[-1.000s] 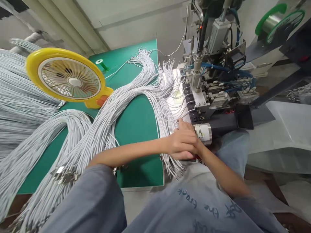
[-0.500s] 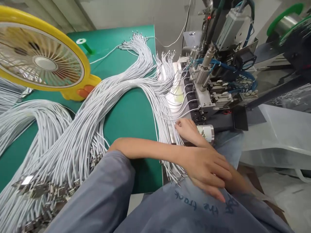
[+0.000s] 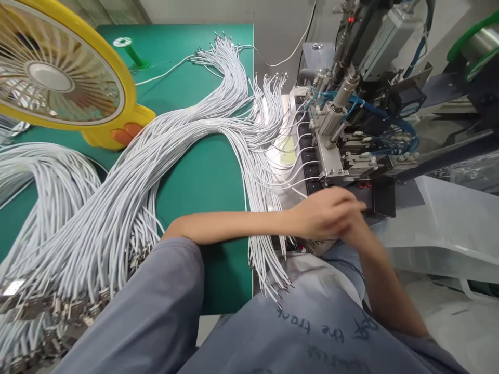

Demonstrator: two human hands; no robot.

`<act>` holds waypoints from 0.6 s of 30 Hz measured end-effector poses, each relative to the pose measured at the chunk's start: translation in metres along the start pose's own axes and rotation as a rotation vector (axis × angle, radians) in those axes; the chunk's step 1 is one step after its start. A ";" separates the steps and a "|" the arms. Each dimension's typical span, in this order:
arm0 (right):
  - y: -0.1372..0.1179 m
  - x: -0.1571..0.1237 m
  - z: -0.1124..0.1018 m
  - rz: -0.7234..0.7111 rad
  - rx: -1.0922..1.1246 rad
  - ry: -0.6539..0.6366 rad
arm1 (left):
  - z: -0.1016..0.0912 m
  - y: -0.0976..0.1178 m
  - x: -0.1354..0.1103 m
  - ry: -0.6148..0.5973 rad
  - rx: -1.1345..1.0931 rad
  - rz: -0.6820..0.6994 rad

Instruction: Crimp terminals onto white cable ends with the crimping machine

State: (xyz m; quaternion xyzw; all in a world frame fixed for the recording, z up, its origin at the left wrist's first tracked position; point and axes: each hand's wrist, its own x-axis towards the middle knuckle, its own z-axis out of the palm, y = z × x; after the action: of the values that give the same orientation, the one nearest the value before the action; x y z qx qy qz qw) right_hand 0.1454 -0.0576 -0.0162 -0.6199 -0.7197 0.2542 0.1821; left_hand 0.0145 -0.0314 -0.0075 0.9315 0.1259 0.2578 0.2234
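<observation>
My left hand (image 3: 323, 212) reaches across from the left, in front of the machine's near end. Its fingers look curled together and are slightly blurred; what they hold is hidden. My right hand (image 3: 353, 226) comes up from the lower right and meets the left one, its fingers mostly covered. One white cable (image 3: 294, 188) runs toward the hands and vanishes behind the left hand. Beside them, several white cables end in the row of black slots (image 3: 311, 155) on the machine (image 3: 331, 130). A loose bundle of white cables (image 3: 268, 265) passes beneath my left forearm.
Thick bundles of white cables (image 3: 156, 156) with metal connectors (image 3: 58, 306) cover much of the green table (image 3: 195, 182). A yellow fan (image 3: 134, 104) stands at left, near a green spool (image 3: 134, 54). A wire reel (image 3: 475, 47) hangs at upper right.
My left hand has risen from above my lap to the machine's near end. My right hand has moved right, away from the loose cables, and now meets the left. The view has shifted slightly.
</observation>
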 end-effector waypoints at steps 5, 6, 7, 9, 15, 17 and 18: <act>0.023 0.008 -0.015 0.134 0.229 0.158 | 0.000 -0.039 -0.006 -0.052 0.415 -0.202; 0.025 0.009 -0.013 0.151 0.341 0.246 | 0.000 -0.045 -0.007 -0.043 0.430 -0.167; 0.025 0.011 -0.009 0.168 0.456 0.334 | -0.001 -0.050 -0.008 -0.001 0.424 -0.148; 0.026 0.014 0.000 0.184 0.671 0.458 | -0.001 -0.058 -0.009 0.129 0.357 -0.119; 0.019 0.019 0.016 0.030 0.924 0.434 | 0.005 -0.063 -0.011 0.359 0.007 -0.044; 0.016 0.019 0.014 -0.016 0.844 0.459 | 0.007 -0.062 -0.011 0.378 -0.028 -0.038; 0.014 0.018 0.014 -0.024 0.803 0.480 | 0.007 -0.062 -0.011 0.383 -0.034 -0.040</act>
State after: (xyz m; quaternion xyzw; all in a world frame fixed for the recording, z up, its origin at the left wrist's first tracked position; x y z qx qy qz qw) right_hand 0.1460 -0.0402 -0.0366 -0.5333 -0.5089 0.3600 0.5718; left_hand 0.0015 0.0157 -0.0474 0.8588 0.1804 0.4280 0.2164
